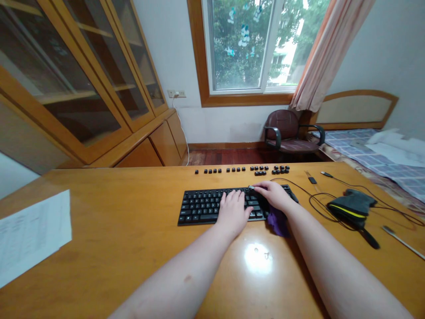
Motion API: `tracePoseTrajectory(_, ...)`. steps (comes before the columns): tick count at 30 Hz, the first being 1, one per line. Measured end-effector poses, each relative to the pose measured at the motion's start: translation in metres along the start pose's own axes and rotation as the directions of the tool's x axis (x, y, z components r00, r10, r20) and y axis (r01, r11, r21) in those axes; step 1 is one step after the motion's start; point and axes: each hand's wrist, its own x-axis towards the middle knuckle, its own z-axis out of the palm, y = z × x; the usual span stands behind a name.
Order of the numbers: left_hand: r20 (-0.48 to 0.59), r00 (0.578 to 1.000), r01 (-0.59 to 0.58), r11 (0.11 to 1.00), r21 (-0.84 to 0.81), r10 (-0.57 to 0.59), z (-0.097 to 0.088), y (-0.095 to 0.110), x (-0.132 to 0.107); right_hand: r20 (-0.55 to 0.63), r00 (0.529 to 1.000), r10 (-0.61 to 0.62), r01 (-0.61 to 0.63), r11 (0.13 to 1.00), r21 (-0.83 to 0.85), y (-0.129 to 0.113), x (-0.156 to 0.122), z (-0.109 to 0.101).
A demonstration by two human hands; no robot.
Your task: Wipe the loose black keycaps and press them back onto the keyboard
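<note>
A black keyboard [202,206] lies on the wooden desk [116,239]. My left hand [232,210] rests flat on its middle keys, fingers stretched out. My right hand [274,195] sits over the keyboard's right part, fingers pinched on a small pale object at the top row; I cannot make out what it is. Beyond the keyboard, several loose black keycaps [244,169] lie in a row. A purple cloth [278,223] peeks out under my right wrist.
A dark pouch with a yellow stripe [352,206] and black cables [318,204] lie at the right of the desk. A sheet of paper [31,235] lies at the left. A swivel chair [288,133], a bed [381,159] and glass-door cabinets [76,84] stand beyond.
</note>
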Motion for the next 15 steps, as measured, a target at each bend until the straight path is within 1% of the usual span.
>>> tracePoseTrajectory(3,-0.003,1.0,0.0,1.0,0.011,0.0,-0.001,0.0004,0.0002,0.015,1.0,-0.011,0.011,0.999,-0.035,0.0041,0.0019,0.0022)
tracePoseTrajectory(8,-0.012,1.0,0.009,1.0,0.016,-0.008,-0.0001,0.0009,0.0001,0.055,0.998,-0.018,0.021,0.999,-0.046,0.0044,0.0023,0.0015)
tracePoseTrajectory(15,-0.019,1.0,0.014,1.0,0.016,-0.014,0.0004,0.0014,-0.0007,0.055,0.997,-0.058,0.064,0.992,-0.108,0.0064,0.0039,0.0043)
